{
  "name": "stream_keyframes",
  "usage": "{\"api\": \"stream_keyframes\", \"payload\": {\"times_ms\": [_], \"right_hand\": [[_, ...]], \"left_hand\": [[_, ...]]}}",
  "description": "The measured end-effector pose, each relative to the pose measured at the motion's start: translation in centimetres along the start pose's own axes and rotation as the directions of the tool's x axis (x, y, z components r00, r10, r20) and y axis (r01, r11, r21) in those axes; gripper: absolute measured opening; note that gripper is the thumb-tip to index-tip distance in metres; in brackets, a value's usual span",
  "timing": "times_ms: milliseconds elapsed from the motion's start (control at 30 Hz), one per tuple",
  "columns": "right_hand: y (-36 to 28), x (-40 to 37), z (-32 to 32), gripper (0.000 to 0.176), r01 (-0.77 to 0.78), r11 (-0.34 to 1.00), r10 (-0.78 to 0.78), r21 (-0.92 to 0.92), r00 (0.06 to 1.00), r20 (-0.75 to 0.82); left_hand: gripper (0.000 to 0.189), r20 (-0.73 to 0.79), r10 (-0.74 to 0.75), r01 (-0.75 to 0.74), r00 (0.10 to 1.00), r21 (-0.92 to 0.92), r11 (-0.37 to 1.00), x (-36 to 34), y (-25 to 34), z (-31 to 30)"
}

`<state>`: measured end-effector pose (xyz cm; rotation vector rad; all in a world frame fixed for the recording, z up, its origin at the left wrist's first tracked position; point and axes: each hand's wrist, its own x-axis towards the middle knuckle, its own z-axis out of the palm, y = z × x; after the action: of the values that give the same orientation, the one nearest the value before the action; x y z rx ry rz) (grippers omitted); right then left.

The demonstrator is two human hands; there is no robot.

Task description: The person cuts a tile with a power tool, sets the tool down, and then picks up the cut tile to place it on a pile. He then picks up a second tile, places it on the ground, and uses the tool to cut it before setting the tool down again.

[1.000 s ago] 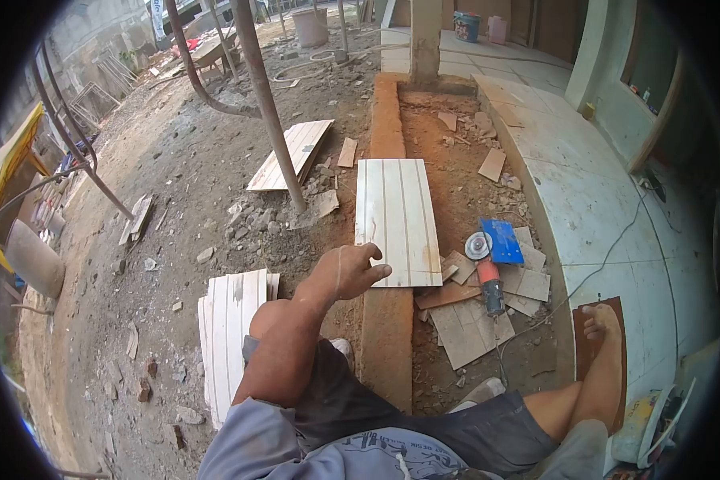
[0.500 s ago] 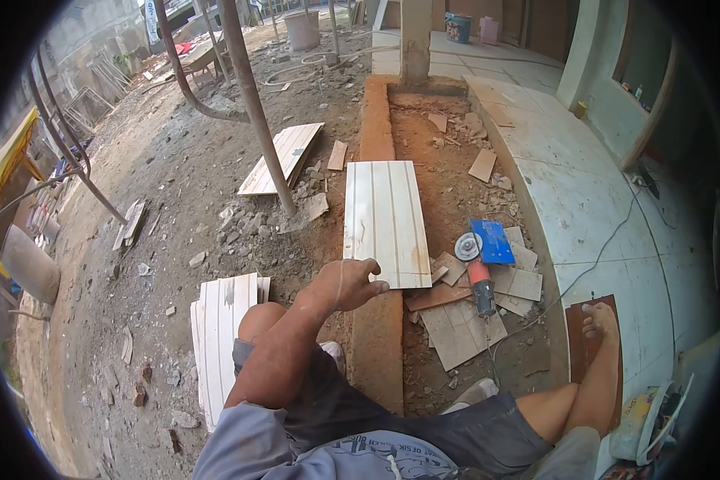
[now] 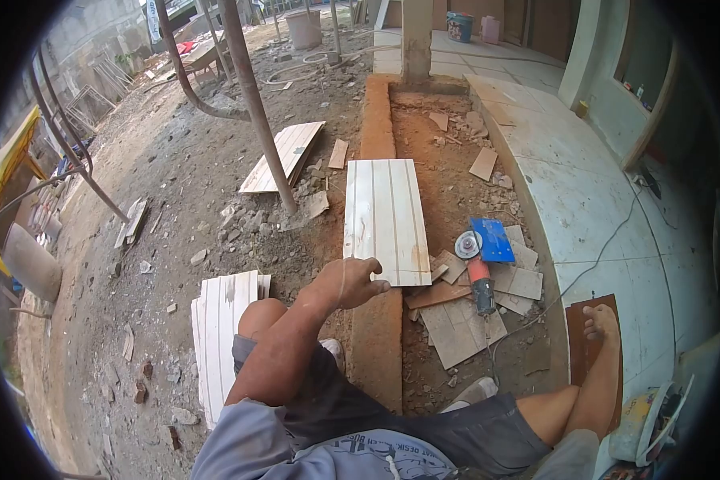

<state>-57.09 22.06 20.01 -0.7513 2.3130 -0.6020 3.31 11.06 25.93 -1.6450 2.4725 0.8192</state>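
A pale panel with lengthwise grooves [image 3: 388, 216] lies across the narrow reddish ledge [image 3: 378, 352] ahead of me. Over its near left corner hovers my left hand [image 3: 348, 283], thumb and forefinger apart with nothing between them. My right hand [image 3: 601, 323] is off to the right with its fingers curled in, above a brown board [image 3: 580, 336] on the tiled floor; nothing shows in it. Between the hands, an angle grinder [image 3: 480, 284] with a blue plate [image 3: 493, 241] by its disc rests on broken tile pieces [image 3: 460, 330].
Beside my left knee lies a stack of grooved panels [image 3: 220, 344]; another stack [image 3: 284, 156] sits beyond, by a slanted metal pole [image 3: 256, 104]. The grinder's cord [image 3: 584, 282] crosses the pale tiled floor [image 3: 592, 224]. Rubble covers the ground at left. A post [image 3: 416, 40] stands ahead.
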Motion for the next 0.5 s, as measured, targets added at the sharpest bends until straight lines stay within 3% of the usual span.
{"api": "stream_keyframes", "payload": {"times_ms": [500], "right_hand": [[0.8,1.2,-0.1,0.030,0.005,1.000,-0.006,0.024,0.999,0.034]], "left_hand": [[0.050,-0.034,0.032,-0.031,0.999,0.030,0.999,0.0,-0.4,0.4]]}}
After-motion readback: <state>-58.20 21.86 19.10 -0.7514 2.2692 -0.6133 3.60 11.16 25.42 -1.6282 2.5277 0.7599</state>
